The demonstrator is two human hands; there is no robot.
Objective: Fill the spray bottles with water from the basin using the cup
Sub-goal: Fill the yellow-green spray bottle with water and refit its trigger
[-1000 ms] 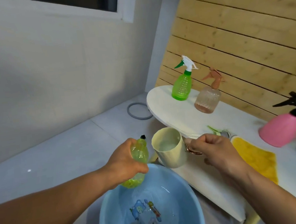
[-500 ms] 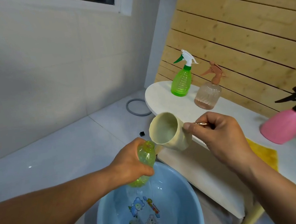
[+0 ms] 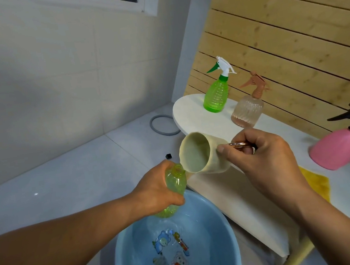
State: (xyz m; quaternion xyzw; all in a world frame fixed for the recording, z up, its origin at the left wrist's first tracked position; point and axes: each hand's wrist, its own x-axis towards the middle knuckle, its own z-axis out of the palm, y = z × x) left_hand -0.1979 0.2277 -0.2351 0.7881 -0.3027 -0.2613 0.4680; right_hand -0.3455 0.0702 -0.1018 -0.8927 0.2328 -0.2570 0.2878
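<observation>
White table (image 3: 191, 112) by wood-slat wall; blue basin (image 3: 214, 234) w/ water below. Left hand (image 3: 155, 192) wraps open yellow-green bottle (image 3: 176, 181) over basin; right hand (image 3: 260, 161) pinches cup (image 3: 201, 155) handle, cup tipped, lip at bottle mouth.

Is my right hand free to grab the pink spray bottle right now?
Probably not yet. The right hand is gripping the tilted cup by its handle over the open bottle. The pink spray bottle stands unobstructed on the white table.

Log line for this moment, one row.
pouring | left hand holds bottle over basin | right hand tips cup at bottle mouth
</observation>
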